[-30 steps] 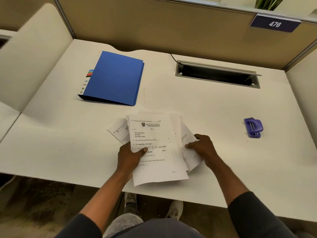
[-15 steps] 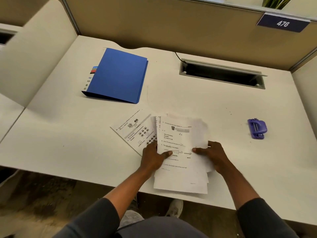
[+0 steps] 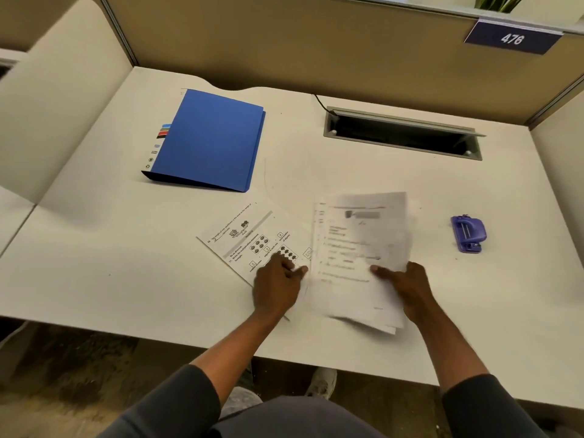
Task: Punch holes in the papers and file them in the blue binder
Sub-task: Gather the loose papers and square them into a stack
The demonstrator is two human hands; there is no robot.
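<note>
- On the white desk (image 3: 94, 248), near edge: right hand (image 3: 407, 287) grips a blurred stack of papers (image 3: 360, 257), thumb on top.
- Left hand (image 3: 276, 286) presses a single printed sheet (image 3: 249, 238) lying askew just left of the stack; fingers curled, whether pinching it I cannot tell.
- Blue binder (image 3: 211, 140) closed, flat, far left, well apart from the sheets.
- Purple hole punch (image 3: 467, 233) at right, untouched.
- Cable slot (image 3: 401, 134) at the back.

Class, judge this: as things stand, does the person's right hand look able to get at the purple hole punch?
Probably yes. The hole punch sits alone on bare desk to that side, nothing between, but the right hand is holding the paper stack.
</note>
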